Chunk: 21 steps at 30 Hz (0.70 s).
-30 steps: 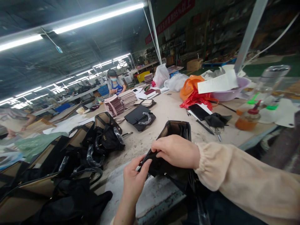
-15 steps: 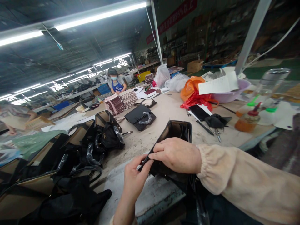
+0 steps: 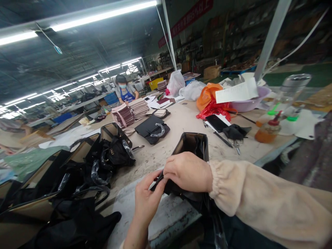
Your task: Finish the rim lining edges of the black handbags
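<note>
A black handbag [image 3: 202,144] with a tan lining stands with its mouth up at the front edge of the table. My left hand [image 3: 148,192] pinches the near left corner of its rim between thumb and fingers. Close beside it, my right hand [image 3: 185,171] is closed on the same rim, its fingertips almost meeting the left thumb. The back of the right hand hides part of the bag's opening. Below the wrist, plastic-wrapped straps hang down from the bag.
Several black handbags [image 3: 85,152] crowd the left side. A flat black bag [image 3: 151,128] lies ahead, near stacked pieces [image 3: 123,116]. To the right are a phone [image 3: 216,123], a bottle of amber liquid [image 3: 268,131] and a purple basin [image 3: 252,102]. A person [image 3: 126,91] works across the table.
The whole view has shifted slightly, so the things on the table appear a little farther left. Both hands keep hold of the bag's rim at nearly the same spot.
</note>
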Motion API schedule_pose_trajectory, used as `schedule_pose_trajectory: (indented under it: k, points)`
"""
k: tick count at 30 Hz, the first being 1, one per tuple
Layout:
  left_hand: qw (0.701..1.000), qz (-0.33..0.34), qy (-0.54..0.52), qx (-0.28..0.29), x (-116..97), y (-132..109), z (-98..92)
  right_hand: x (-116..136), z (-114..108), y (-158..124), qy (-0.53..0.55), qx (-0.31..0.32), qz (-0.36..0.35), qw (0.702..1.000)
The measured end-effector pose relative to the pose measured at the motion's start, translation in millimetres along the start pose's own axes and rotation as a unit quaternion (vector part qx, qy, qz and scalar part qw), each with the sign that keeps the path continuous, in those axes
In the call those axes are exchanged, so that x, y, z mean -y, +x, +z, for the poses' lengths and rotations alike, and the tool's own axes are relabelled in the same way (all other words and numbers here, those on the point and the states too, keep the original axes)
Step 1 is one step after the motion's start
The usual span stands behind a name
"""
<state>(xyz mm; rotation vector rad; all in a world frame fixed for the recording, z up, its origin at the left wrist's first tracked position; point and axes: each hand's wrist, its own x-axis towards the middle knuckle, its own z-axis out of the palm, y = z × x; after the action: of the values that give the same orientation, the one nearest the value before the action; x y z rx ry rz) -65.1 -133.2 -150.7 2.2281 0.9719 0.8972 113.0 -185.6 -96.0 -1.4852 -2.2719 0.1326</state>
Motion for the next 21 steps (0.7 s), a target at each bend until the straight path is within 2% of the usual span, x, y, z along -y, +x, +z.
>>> schedule_pose_trajectory:
  k: [4,12,21]
  points:
    - [0.999,0.025,0.01,-0.018,1,-1,1.5,1,1,1,0.011,-0.001,0.048,0.999]
    - [0.999,0.048,0.011,-0.014,0,-1,0.2,6,-1,4,0.006,0.01,0.114,0.993]
    - [0.998,0.061,0.021,-0.022,1,0,-0.6,11,-1,4,-0.017,-0.006,0.15,0.989]
